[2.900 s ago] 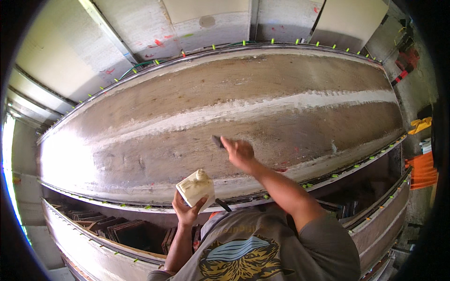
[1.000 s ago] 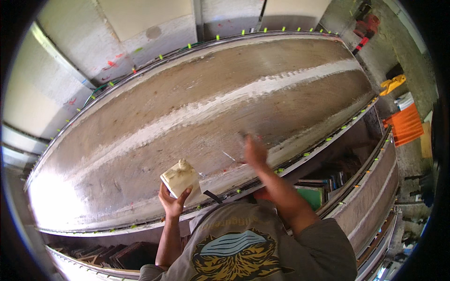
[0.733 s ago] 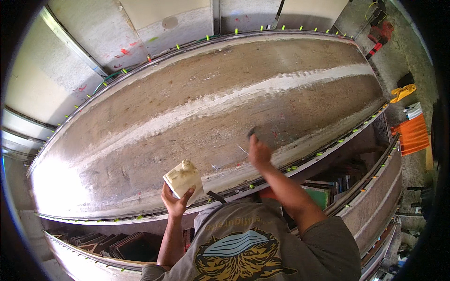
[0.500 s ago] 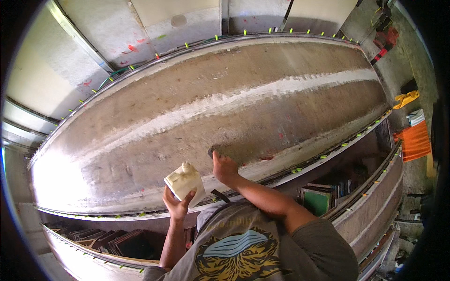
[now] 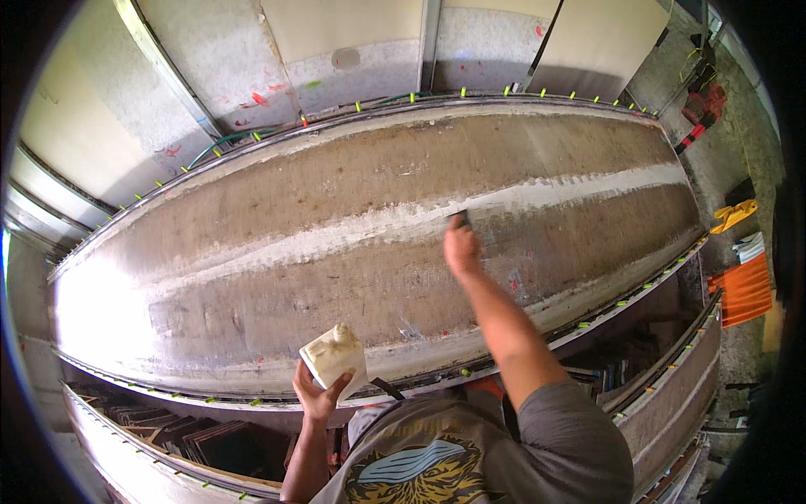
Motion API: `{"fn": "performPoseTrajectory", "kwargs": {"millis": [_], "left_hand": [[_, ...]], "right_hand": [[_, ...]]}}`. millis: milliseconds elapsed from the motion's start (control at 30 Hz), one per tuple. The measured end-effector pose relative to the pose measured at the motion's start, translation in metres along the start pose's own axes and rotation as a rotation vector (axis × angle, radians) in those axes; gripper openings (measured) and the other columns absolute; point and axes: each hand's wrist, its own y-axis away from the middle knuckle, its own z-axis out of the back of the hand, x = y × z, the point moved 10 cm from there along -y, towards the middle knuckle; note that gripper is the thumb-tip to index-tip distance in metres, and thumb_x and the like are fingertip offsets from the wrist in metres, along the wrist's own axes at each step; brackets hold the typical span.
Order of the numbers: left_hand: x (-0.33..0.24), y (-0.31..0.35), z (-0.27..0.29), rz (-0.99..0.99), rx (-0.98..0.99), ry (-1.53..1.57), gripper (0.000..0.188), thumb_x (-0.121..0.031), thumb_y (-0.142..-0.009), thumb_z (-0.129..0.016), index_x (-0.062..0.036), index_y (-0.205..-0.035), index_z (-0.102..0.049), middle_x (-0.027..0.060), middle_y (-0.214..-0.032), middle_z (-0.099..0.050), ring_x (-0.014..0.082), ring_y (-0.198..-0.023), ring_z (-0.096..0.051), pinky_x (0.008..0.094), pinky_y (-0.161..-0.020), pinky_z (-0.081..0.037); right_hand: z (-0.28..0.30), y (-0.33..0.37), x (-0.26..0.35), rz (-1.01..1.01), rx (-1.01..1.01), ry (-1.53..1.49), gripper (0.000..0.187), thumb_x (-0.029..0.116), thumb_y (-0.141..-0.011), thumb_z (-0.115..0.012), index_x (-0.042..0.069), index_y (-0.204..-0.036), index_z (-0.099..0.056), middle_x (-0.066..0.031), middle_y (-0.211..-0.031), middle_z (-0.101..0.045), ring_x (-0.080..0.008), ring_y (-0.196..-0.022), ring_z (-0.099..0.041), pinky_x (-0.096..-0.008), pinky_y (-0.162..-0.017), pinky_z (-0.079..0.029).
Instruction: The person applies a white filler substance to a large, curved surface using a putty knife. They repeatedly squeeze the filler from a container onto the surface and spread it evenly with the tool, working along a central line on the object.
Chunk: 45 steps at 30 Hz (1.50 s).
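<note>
In front of me lies a long, curved, hull-like brown shape with a pale whitish band running along its middle. My left hand grips a squarish cream-white container, with a lump of creamy paste on its top, held over the near edge. Stretched forward, my right hand is closed on a small dark flat scraper, which is at the lower border of the pale band. Whether the scraper touches the surface cannot be made out exactly.
Small yellow-green pegs line the shape's edges. Closer to me stands a second curved shell, with dark flat panels stacked in the gap. Pale wall panels rise behind. An orange cloth and a yellow glove-like item lie at right.
My right hand with the scraper has moved forward and right, from the near side up to the pale band. The left hand still holds the container, nearly in the same place.
</note>
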Motion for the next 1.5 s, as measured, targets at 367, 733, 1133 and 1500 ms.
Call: {"fn": "performPoseTrajectory", "kwargs": {"millis": [367,733,1133,1500], "left_hand": [[-0.001,-0.017,-0.003,0.022,-0.023,0.086,0.06,-0.016,-0.068,-0.092,0.0036,-0.116,-0.062,0.0114,-0.107,-0.07,0.0185,-0.096,-0.067,0.0343,-0.088,-0.054],[0.006,-0.026,0.019,-0.002,-0.08,0.036,0.059,-0.015,-0.07,-0.091,0.0039,-0.117,-0.061,0.0114,-0.106,-0.07,0.0176,-0.095,-0.067,0.0337,-0.087,-0.054],[0.012,-0.017,0.044,0.004,-0.124,0.104,0.062,-0.01,-0.071,-0.089,0.0036,-0.123,-0.057,0.011,-0.11,-0.07,0.0192,-0.099,-0.068,0.0356,-0.09,-0.055],[-0.003,0.011,0.079,-0.004,-0.279,0.225,0.06,-0.011,-0.07,-0.091,0.0043,-0.119,-0.06,0.0121,-0.111,-0.071,0.0182,-0.1,-0.069,0.0349,-0.091,-0.055]], "right_hand": [[0.034,0.002,-0.005,-0.074,0.264,-0.226,0.038,0.024,-0.108,-0.036,-0.004,-0.123,-0.056,-0.0228,-0.084,-0.071,-0.0381,-0.077,-0.072,-0.0514,-0.066,-0.057],[0.057,0.103,0.227,0.371,-0.079,-0.011,0.043,0.011,-0.082,-0.064,-0.01,-0.119,-0.06,-0.0206,-0.068,-0.065,-0.027,-0.064,-0.067,-0.0424,-0.043,-0.052],[0.031,0.084,0.16,0.22,0.006,-0.071,0.037,0.012,-0.091,-0.057,-0.006,-0.123,-0.058,-0.0301,-0.079,-0.066,-0.0356,-0.064,-0.069,-0.049,-0.044,-0.054],[0.069,0.126,0.364,0.431,0.341,-0.489,0.052,0.018,-0.088,-0.065,0.0,-0.134,-0.049,-0.0203,-0.081,-0.069,-0.0347,-0.068,-0.071,-0.0509,-0.054,-0.055]]}}
